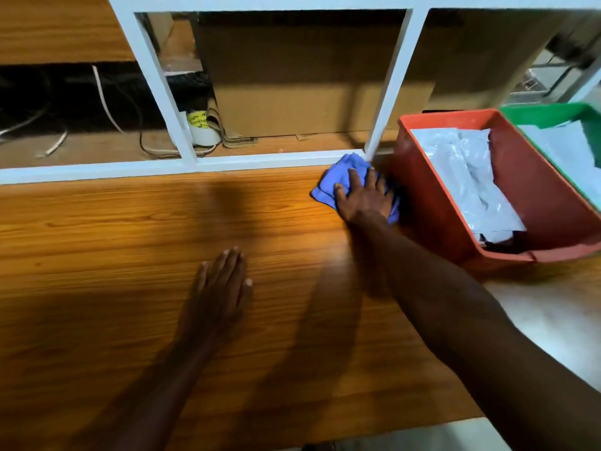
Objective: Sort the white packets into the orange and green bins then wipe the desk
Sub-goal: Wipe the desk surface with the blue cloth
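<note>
Left hand point(221, 288) flat on desk point(97, 239)

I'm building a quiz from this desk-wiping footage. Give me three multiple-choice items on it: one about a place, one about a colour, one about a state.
1. Where is the cloth?
A. in the green bin
B. on the desk left of the orange bin
C. on the shelf

2. What colour is the cloth?
A. blue
B. yellow
C. white

3. What is the left hand doing?
A. gripping a packet
B. lifting a bin
C. lying flat on the desk

Key:
1 B, the cloth lies on the desk beside the orange bin.
2 A, it is plainly blue.
3 C, the left hand has straight fingers and holds nothing, while the right hand presses the cloth.
</note>
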Motion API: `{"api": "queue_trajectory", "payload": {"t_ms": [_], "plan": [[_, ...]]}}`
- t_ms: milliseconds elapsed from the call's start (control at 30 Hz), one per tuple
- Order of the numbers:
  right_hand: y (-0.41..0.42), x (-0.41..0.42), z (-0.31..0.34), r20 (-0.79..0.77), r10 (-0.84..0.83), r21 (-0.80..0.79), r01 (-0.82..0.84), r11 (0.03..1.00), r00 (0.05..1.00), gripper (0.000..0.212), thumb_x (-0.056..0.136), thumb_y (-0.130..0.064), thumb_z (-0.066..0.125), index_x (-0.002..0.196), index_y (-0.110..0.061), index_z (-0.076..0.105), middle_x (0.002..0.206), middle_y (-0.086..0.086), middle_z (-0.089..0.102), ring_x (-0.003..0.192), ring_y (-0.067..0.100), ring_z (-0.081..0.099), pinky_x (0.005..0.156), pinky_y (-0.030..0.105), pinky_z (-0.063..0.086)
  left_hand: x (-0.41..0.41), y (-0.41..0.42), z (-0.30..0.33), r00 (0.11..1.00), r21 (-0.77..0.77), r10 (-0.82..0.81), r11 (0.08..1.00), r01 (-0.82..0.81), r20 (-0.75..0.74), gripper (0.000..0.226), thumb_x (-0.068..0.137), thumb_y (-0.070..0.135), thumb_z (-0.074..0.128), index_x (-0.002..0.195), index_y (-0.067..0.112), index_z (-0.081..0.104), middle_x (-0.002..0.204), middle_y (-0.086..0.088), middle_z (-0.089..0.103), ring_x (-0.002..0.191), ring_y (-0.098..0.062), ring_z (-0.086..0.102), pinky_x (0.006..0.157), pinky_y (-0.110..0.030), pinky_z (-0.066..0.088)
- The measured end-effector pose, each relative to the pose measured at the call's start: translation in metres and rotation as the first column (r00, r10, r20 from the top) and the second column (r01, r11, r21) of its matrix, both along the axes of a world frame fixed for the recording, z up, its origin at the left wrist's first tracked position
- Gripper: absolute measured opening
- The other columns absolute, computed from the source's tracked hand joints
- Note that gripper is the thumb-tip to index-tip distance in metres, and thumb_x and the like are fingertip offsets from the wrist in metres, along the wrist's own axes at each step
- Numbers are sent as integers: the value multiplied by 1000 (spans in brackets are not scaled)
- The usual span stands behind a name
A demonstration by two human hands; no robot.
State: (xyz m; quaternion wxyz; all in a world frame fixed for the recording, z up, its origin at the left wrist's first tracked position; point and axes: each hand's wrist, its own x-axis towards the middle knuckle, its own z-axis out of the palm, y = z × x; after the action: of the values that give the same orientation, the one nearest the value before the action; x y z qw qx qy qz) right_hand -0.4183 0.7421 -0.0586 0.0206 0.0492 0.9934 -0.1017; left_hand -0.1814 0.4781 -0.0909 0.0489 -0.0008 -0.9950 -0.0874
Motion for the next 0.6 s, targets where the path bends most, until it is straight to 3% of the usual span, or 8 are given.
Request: {"api": "queue_trajectory", "payload": {"t_ms": [133,233,400,467,600], "plan": [[-8,51,-11,-45,-20,31,21,999,999,66,94,-64,31,153,-33,36,163,14,26,148,40,21,116,62,12,-2,2,2,1000,11,6,1000,-6,-1,64,99,44,21,150,10,42,158,-9,37,147,-24,32,119,-54,22],[-28,139,-18,-141,76,21,-73,997,987,65,93,-63,37,148,-30,46,157,18,38,144,43,32,114,64,18,-1,4,4,1000,18,13,1000,-13,3,63,98,42,23,149,10,43,157,-9,37,147,-24,33,119,-55,23],[-26,295,-18,-122,277,9,-278,960,953,66,96,-68,29,155,-39,32,165,9,24,153,35,18,120,62,13,2,2,7,1000,36,-2,999,2,11,65,99,44,20,150,11,41,159,-9,35,148,-25,30,120,-56,20],[4,321,-19,-125,241,35,-238,971,962,65,95,-69,30,153,-40,35,164,7,28,152,34,23,119,61,17,2,2,8,1000,35,-5,999,4,21,68,98,46,17,151,11,39,160,-9,33,149,-25,27,120,-55,17],[80,311,-16,-125,-40,117,55,992,991,66,92,-70,32,150,-39,40,161,10,35,147,37,31,115,62,24,6,3,12,999,54,-31,998,30,24,69,96,46,20,149,7,40,159,-13,35,149,-29,27,119,-57,16]]}}
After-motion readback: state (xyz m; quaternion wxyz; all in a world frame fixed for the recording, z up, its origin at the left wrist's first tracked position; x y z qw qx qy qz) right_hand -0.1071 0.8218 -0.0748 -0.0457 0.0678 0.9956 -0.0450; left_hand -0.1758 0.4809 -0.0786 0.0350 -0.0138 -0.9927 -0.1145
